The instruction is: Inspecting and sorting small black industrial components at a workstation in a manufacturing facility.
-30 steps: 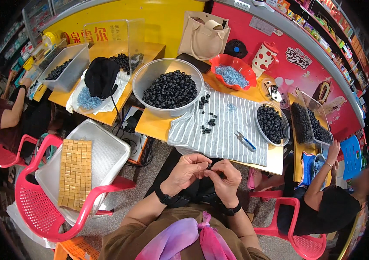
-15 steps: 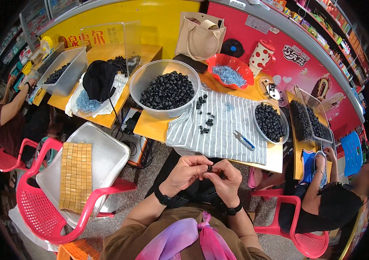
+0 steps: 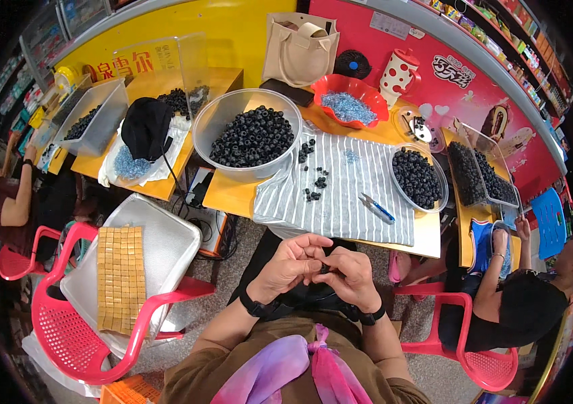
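Observation:
My left hand [image 3: 292, 264] and my right hand [image 3: 348, 275] meet above my lap, in front of the table's near edge. Pinched between their fingertips is a small black part [image 3: 325, 268], mostly covered by the fingers. The left index finger extends over it, while the thumb presses toward the piece. On the striped grey cloth [image 3: 360, 178] ahead lie several loose black parts [image 3: 318, 180] and a small blue-handled hand tool [image 3: 376, 207]. A large clear tub [image 3: 202, 145] and a smaller clear bowl [image 3: 444, 192] hold heaps of similar black parts.
A red bowl [image 3: 320, 91] holds tiny bluish clear pieces. Behind stand a beige bag [image 3: 293, 57] and a dotted mug [image 3: 394, 77]. A pink chair [image 3: 64, 337] with a tan tile mat [image 3: 121, 279] is at left. People sit at both sides; a black-shirted person [image 3: 515, 310] is at right.
My left fingers have opened out and lifted a little from the black part, while both hands stay together. The view has shifted slightly. The person at right has raised one hand.

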Available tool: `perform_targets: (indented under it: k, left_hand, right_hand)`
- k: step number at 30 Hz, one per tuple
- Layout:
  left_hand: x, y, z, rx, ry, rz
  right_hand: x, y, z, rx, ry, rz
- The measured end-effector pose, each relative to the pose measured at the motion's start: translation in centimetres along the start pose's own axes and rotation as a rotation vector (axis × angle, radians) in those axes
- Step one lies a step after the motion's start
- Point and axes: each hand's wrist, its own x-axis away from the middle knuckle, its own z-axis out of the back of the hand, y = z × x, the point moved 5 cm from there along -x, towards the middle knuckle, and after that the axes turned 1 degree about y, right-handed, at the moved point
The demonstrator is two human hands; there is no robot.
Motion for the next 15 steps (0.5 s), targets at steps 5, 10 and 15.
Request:
perform_targets:
  k: [5, 10, 15]
  left_hand:
    - [0.40, 0.24, -0.21, -0.073, 0.020, 0.048]
    - [0.59, 0.32, -0.40, -0.069, 0.043, 0.017]
    - [0.43, 0.09, -0.57, -0.066, 0.056, 0.025]
  right_hand:
    - [-0.10, -0.19, -0.07, 0.011, 0.036, 0.085]
    - [-0.16, -0.71, 0.04, 0.083, 0.027, 0.144]
    - [0.23, -0.68, 0.27, 0.126, 0.037, 0.141]
